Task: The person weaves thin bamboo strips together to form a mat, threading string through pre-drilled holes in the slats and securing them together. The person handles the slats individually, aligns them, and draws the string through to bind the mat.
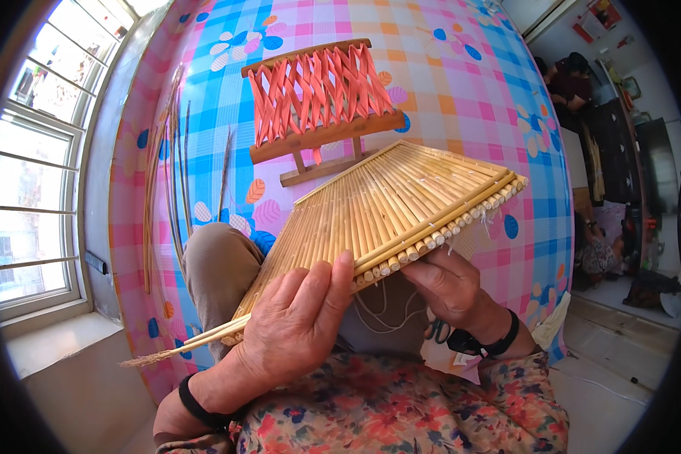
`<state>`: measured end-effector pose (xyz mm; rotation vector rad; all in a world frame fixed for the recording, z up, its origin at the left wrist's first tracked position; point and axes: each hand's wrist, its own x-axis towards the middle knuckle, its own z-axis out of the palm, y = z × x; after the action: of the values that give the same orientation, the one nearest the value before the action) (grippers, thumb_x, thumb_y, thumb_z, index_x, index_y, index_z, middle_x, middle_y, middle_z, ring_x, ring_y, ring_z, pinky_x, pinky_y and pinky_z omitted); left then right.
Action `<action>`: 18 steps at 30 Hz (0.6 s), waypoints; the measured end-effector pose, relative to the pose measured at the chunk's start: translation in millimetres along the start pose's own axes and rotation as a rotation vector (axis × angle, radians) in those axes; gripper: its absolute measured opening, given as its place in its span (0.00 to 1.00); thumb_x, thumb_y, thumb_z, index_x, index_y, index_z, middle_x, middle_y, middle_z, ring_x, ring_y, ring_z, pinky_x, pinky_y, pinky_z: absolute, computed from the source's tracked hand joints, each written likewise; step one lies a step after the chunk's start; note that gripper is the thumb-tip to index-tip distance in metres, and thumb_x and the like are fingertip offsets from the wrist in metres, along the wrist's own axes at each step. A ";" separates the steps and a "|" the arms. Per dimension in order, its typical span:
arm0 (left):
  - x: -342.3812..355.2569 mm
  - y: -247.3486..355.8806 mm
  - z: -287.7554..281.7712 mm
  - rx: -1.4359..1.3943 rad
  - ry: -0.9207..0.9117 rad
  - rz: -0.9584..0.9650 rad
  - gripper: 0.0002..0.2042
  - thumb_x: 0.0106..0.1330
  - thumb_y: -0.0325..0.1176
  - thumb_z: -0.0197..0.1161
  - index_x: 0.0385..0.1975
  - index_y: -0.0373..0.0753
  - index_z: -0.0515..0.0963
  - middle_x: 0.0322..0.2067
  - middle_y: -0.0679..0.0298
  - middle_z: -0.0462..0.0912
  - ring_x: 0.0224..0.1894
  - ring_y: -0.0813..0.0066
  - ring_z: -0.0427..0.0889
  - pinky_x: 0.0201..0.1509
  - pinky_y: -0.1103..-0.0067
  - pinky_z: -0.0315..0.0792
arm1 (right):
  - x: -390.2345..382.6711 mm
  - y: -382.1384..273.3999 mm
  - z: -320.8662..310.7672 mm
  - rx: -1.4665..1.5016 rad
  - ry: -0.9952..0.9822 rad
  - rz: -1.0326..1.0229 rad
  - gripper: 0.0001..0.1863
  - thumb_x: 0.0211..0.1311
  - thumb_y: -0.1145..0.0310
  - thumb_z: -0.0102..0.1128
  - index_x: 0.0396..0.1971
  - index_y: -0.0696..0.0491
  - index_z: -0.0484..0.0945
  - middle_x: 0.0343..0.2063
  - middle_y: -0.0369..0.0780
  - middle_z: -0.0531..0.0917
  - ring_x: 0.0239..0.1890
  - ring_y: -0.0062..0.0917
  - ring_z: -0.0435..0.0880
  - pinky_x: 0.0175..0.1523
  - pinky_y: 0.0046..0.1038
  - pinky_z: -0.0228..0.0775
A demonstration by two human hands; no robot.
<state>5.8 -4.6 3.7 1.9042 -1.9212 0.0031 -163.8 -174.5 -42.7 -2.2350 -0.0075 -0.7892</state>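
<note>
A panel of straw-coloured reeds [371, 198], laid side by side, slants across my lap. Its cut ends line the near right edge, where a cross reed is bound on with pale thread. My left hand [295, 314] is wrapped over the near edge, thumb and fingers closed on the panel. Under the cut ends, my right hand [448, 286] has its fingers bent against the edge; its fingertips are partly hidden beneath. A loose pale thread [386, 321] hangs below the panel between my hands. Past my left wrist sticks out a feathery reed tip [147, 359].
A wooden stool [325, 144] with a woven red strip seat stands beyond the panel. Long loose reeds [150, 197] lie at the left on the checked floor sheet [439, 83]. Scissors [437, 327] sit by my right wrist. A barred window [34, 204] is left; another person [571, 83] is far right.
</note>
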 end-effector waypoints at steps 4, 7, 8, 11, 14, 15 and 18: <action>1.4 0.3 3.2 0.008 0.024 -0.005 0.29 0.49 0.24 0.69 0.55 0.28 0.71 0.39 0.56 0.76 0.33 0.62 0.78 0.34 0.71 0.75 | -9.1 0.2 1.9 -0.010 0.004 0.072 0.21 0.53 0.86 0.59 0.49 0.61 0.78 0.41 0.48 0.80 0.46 0.41 0.81 0.52 0.35 0.75; 1.4 -2.1 4.1 0.012 0.038 -0.002 0.30 0.49 0.24 0.70 0.55 0.28 0.71 0.40 0.56 0.76 0.33 0.62 0.78 0.34 0.71 0.75 | -8.2 0.9 3.8 -0.027 0.012 0.079 0.21 0.52 0.87 0.59 0.49 0.61 0.78 0.41 0.49 0.79 0.46 0.41 0.82 0.51 0.35 0.75; 1.0 -3.3 4.1 0.007 0.046 -0.003 0.30 0.48 0.24 0.70 0.55 0.29 0.71 0.40 0.56 0.76 0.33 0.62 0.78 0.33 0.71 0.75 | -7.1 1.3 4.7 -0.040 0.010 0.080 0.21 0.52 0.87 0.58 0.50 0.61 0.78 0.41 0.49 0.79 0.46 0.41 0.82 0.51 0.35 0.76; 2.0 -2.8 7.0 -0.020 0.050 -0.002 0.31 0.48 0.24 0.71 0.56 0.29 0.71 0.40 0.56 0.77 0.33 0.62 0.78 0.33 0.71 0.75 | -6.1 3.0 0.8 -0.047 0.009 0.042 0.22 0.53 0.87 0.58 0.50 0.61 0.78 0.42 0.49 0.79 0.47 0.41 0.81 0.51 0.34 0.75; 1.3 -0.5 5.8 0.010 0.026 -0.017 0.31 0.47 0.25 0.71 0.56 0.29 0.71 0.40 0.57 0.77 0.33 0.62 0.78 0.34 0.71 0.75 | -6.9 1.7 -1.3 0.003 -0.017 0.069 0.22 0.54 0.87 0.58 0.51 0.61 0.78 0.44 0.50 0.79 0.49 0.41 0.80 0.53 0.35 0.74; 1.3 -1.5 6.0 0.012 0.028 -0.017 0.31 0.47 0.25 0.71 0.56 0.29 0.71 0.40 0.57 0.77 0.33 0.62 0.78 0.34 0.71 0.75 | -6.7 0.6 -1.9 0.004 -0.017 0.066 0.22 0.54 0.87 0.58 0.51 0.61 0.78 0.44 0.50 0.79 0.49 0.41 0.80 0.53 0.35 0.74; 1.6 -4.6 7.1 0.009 0.037 0.043 0.27 0.57 0.26 0.63 0.58 0.24 0.67 0.37 0.57 0.74 0.32 0.66 0.74 0.35 0.72 0.72 | -8.2 -2.0 -3.7 0.053 -0.038 0.126 0.21 0.56 0.87 0.57 0.51 0.62 0.77 0.46 0.50 0.78 0.50 0.41 0.80 0.55 0.34 0.73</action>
<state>8.1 -8.5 -3.6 1.8551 -1.9403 0.0602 -172.9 -173.6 -43.9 -2.1769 0.0924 -0.6709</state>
